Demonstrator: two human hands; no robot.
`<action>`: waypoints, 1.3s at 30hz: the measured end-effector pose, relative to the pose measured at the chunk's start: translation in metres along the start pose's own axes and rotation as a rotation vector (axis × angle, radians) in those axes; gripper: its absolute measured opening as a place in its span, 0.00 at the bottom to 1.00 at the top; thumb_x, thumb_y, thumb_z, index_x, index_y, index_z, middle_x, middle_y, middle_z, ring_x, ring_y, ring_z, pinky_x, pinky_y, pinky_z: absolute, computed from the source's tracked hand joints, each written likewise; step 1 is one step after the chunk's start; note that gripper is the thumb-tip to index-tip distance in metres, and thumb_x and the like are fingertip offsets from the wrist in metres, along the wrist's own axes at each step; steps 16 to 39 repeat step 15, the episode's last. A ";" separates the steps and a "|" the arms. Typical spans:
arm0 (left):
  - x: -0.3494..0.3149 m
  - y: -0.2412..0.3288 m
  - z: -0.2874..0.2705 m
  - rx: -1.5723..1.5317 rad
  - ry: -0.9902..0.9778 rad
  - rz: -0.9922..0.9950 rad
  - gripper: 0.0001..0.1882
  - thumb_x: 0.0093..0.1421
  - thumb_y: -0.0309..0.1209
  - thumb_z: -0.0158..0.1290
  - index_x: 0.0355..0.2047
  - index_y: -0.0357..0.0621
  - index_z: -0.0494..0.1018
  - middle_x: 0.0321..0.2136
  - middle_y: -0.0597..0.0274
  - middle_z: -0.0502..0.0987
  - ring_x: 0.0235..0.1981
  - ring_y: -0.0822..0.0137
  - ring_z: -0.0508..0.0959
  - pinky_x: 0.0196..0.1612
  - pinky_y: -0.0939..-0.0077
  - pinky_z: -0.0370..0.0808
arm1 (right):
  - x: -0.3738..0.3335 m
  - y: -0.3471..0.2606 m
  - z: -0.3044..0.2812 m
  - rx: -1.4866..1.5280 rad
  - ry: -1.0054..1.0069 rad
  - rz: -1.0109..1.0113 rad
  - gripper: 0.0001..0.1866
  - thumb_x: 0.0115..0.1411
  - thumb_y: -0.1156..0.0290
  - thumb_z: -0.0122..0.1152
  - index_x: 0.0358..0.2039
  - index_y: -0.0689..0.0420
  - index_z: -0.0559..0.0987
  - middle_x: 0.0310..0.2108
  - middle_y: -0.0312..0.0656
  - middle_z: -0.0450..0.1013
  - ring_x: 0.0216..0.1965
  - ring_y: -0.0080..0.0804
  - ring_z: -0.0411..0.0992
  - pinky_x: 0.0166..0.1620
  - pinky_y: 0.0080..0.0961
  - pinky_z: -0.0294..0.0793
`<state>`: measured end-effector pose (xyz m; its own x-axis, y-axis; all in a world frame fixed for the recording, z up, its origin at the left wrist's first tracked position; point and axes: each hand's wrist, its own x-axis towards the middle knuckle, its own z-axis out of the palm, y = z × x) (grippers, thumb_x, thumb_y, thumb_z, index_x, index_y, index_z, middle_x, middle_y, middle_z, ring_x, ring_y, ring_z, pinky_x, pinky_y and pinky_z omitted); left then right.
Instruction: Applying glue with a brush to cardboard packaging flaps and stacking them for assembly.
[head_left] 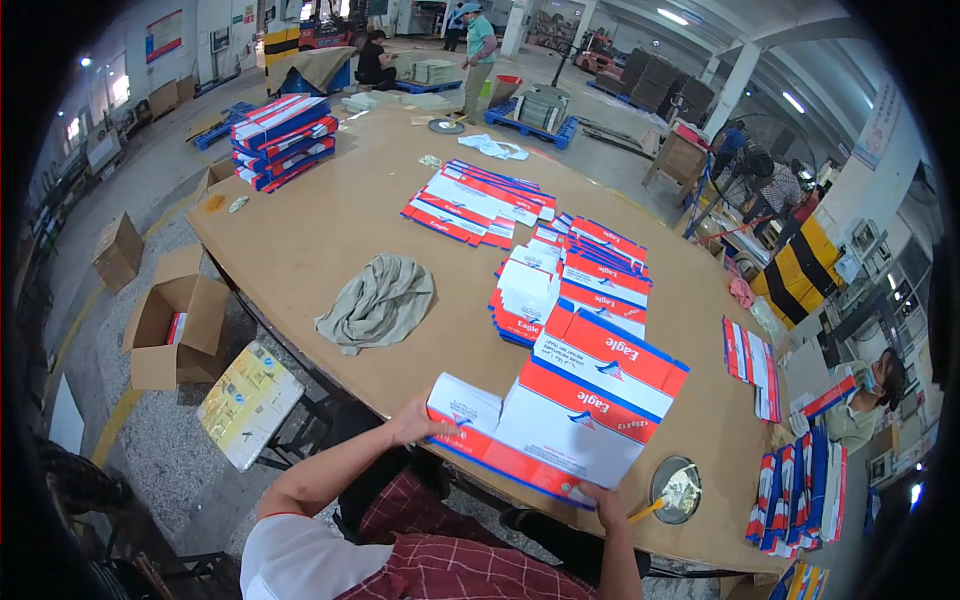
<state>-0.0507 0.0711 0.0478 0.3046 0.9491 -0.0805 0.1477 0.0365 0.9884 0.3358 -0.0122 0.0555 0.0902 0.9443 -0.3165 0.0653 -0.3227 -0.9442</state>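
Observation:
A flat carton blank (570, 440), printed red, white and blue, lies tilted over the near edge of the table. My left hand (412, 420) grips its left end, with the fingers partly hidden by the board. At its lower right corner my right hand (604, 503) pinches the edge. Just beyond the held carton, more overlapping carton blanks (610, 290) lie fanned out. Right of my right hand sits a round dish (682, 488) of pale paste, with a yellow-handled brush (648, 510) resting in it.
A crumpled grey cloth (378, 303) lies on the brown table (310, 230). Tied carton bundles (285, 140) stand at the far left, more cartons (797, 490) at the right. Left of the table are an open box (180, 335) and a stool (250, 405). A co-worker (865, 405) is at the right.

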 end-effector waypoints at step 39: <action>-0.017 -0.023 0.019 -0.165 0.059 -0.244 0.50 0.34 0.34 0.69 0.55 0.34 0.53 0.50 0.50 0.66 0.53 0.61 0.65 0.55 0.70 0.62 | -0.011 0.047 0.000 0.552 -0.331 0.452 0.29 0.52 0.68 0.56 0.54 0.61 0.60 0.47 0.47 0.68 0.43 0.42 0.71 0.42 0.38 0.75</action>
